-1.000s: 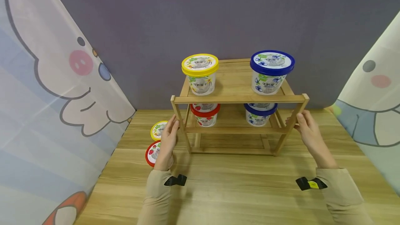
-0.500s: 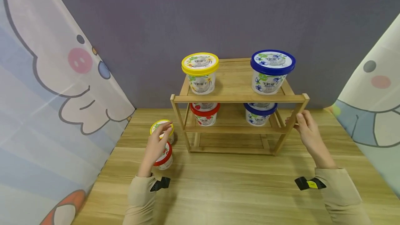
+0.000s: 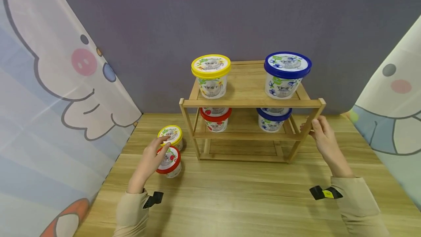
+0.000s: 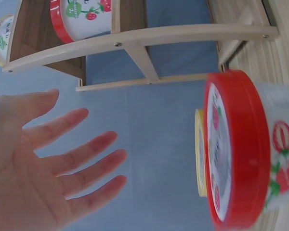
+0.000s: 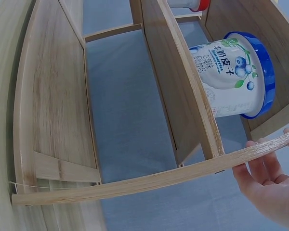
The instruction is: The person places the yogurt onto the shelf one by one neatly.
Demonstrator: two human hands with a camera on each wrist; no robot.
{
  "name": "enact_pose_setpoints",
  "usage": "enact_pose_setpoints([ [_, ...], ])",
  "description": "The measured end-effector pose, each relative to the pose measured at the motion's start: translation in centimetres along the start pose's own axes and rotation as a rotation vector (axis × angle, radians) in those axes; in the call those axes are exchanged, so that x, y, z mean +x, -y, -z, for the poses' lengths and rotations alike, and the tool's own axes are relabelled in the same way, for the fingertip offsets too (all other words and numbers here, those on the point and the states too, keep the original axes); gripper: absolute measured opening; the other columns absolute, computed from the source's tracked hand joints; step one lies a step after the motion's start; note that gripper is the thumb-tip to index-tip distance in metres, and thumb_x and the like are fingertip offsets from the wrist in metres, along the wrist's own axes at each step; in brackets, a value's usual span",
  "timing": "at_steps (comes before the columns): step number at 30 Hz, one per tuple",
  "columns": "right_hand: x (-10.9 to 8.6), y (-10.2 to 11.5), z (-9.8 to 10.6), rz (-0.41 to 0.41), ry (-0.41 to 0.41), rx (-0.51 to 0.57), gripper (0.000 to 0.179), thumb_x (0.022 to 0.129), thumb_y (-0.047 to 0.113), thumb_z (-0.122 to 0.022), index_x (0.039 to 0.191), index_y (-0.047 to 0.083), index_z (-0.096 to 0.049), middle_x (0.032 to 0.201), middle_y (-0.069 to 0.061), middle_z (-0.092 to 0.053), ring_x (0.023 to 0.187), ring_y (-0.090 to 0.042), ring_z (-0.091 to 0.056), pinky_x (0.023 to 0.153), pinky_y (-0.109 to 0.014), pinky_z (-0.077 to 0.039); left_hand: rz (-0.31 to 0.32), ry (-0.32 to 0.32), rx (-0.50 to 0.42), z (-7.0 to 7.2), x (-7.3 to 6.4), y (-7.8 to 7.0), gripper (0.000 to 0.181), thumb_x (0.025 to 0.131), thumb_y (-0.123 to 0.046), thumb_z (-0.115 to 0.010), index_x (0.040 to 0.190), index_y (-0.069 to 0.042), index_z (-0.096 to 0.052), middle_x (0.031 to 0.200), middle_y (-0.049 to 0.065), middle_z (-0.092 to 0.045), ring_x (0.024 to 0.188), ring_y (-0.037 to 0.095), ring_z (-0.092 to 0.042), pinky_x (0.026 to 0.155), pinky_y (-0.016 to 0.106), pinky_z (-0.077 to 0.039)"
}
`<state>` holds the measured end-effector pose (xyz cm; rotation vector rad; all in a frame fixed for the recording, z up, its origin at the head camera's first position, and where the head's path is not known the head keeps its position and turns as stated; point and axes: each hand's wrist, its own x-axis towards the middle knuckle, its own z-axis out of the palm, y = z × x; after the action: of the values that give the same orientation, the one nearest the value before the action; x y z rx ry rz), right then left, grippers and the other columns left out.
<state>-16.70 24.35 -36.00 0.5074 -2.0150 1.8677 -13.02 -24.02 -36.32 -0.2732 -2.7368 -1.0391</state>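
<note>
My left hand (image 3: 149, 158) is raised beside a red-lidded tub (image 3: 172, 167) on the table, its fingers relaxed and holding nothing. In the left wrist view the fingers spread apart, away from that tub's lid. Just behind it stands a yellow-lidded tub (image 3: 172, 130), partly covered by my fingertips in the head view. With my right hand (image 3: 323, 134) I grip the right side post of a wooden three-tier rack (image 3: 246, 104). The right wrist view shows the fingers (image 5: 272, 166) wrapped round that post, near a blue-lidded tub (image 5: 231, 77).
On the rack's top tier are a yellow-lidded tub (image 3: 212, 85) at left and a blue-lidded one (image 3: 283, 85) at right. Below, the middle tier carries a red-lidded tub (image 3: 216, 124) and another blue-lidded tub (image 3: 270, 124). A grey backdrop (image 3: 164, 39) rises behind the table.
My left hand has come off the rack's left side and moved left and toward me, uncovering more of the two table tubs. My right hand stays at the post.
</note>
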Motion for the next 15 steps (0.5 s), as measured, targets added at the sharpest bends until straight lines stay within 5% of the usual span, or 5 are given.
enact_pose_setpoints([
  [15, 0.1, 0.0, -0.1, 0.003, -0.006, 0.035, 0.019, 0.096, 0.014, -0.032, 0.108, 0.014, -0.047, 0.095, -0.002, -0.052, 0.085, -0.007, -0.054, 0.076, -0.011, -0.042, -0.041, 0.077, 0.104, 0.4, -1.4, 2.2, 0.033, 0.087, -0.014, -0.056, 0.116, 0.002, -0.053, 0.118, 0.022, -0.049, 0.111, 0.039, -0.043, 0.088, 0.054, -0.035],
])
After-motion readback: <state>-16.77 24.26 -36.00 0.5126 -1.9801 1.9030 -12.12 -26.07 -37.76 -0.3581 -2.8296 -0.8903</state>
